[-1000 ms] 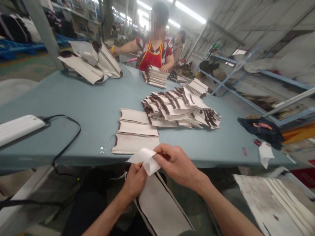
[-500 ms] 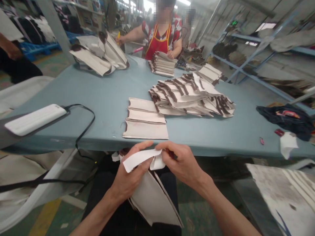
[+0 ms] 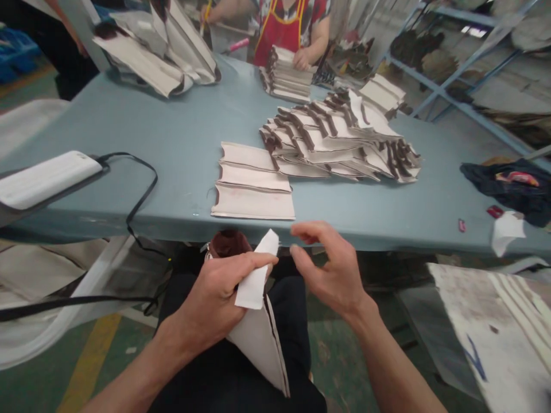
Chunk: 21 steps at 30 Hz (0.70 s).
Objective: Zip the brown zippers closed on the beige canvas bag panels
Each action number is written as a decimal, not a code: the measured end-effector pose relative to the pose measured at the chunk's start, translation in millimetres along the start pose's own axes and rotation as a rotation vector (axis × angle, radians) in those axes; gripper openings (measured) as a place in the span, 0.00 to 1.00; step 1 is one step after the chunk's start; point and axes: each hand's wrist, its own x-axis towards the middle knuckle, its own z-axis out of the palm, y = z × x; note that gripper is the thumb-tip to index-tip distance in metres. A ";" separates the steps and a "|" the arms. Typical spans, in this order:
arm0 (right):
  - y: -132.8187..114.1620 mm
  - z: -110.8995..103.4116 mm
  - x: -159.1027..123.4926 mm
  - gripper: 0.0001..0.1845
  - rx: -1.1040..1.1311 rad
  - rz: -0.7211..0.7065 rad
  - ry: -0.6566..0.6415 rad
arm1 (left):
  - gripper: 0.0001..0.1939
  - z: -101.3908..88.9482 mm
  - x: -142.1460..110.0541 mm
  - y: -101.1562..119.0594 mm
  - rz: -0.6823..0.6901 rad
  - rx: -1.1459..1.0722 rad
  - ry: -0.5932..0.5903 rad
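My left hand (image 3: 219, 292) is closed on a white paper strip (image 3: 257, 272) and on the top of a beige fabric bag piece with dark brown trim (image 3: 260, 344) that hangs over my lap. My right hand (image 3: 331, 267) hovers just right of the strip, fingers curved and apart, holding nothing. Straight ahead near the table's front edge lie three flat beige pieces in a row (image 3: 252, 183). Behind them is a fanned pile of several similar pieces with brown handles (image 3: 340, 143).
The blue-grey table (image 3: 129, 132) carries a white device with a black cable (image 3: 43, 178) at the left and more fabric heaps (image 3: 159, 46) at the back. A person in a red apron (image 3: 286, 28) handles a stack (image 3: 286, 74). Dark cloth (image 3: 512, 186) lies right.
My right hand has let go of the white strip and pulled slightly right. My left hand now holds the strip upright alone. The view has tilted downward.
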 end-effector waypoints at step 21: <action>-27.0 11.7 -8.1 0.07 0.365 -0.196 -0.154 | 0.10 0.4 4.7 10.9 -0.113 -0.053 -0.132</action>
